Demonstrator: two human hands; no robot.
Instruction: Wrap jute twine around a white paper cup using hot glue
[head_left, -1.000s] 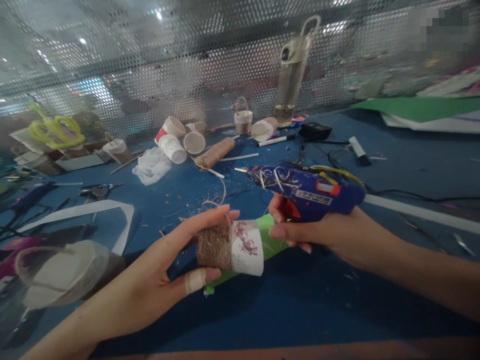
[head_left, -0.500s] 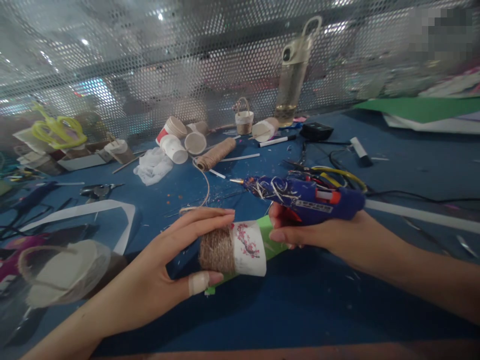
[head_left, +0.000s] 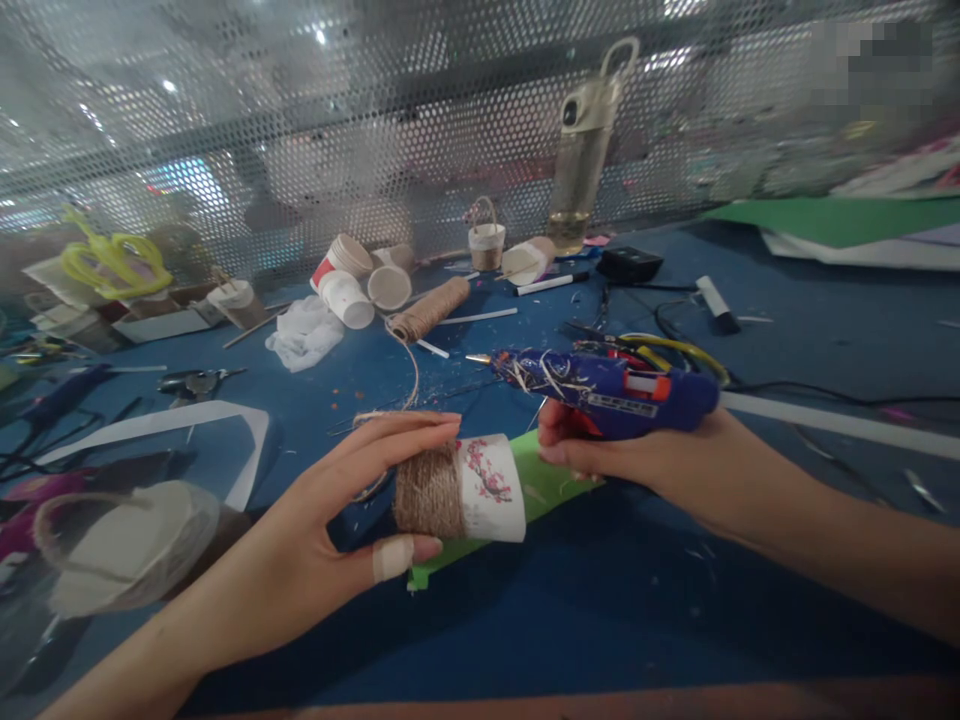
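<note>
A paper cup [head_left: 491,487] with a pink blossom print lies on its side. Brown twine [head_left: 429,495] is wrapped around its left half. My left hand [head_left: 330,520] spans the wrapped part, fingers over the top and a bandaged thumb below, lightly gripping it. In my right hand [head_left: 600,455] is a blue hot glue gun [head_left: 600,390], its metal nozzle pointing left above the cup, apart from it. Strands of dried glue cling to the gun's front. A green sheet [head_left: 544,485] lies under the cup. Loose twine [head_left: 415,375] runs back to a twine roll [head_left: 433,310].
Several paper cups [head_left: 349,300], a crumpled white plastic bag [head_left: 304,332] and a small handled basket [head_left: 486,247] stand behind. A bottle [head_left: 581,160] is by the perforated metal screen [head_left: 450,120]. Another handled basket [head_left: 139,540] sits left; cables [head_left: 810,390] lie right.
My left hand and the cup have shifted slightly left. The glue gun stays in my right hand, nearly in place, and more of the green sheet shows right of the cup.
</note>
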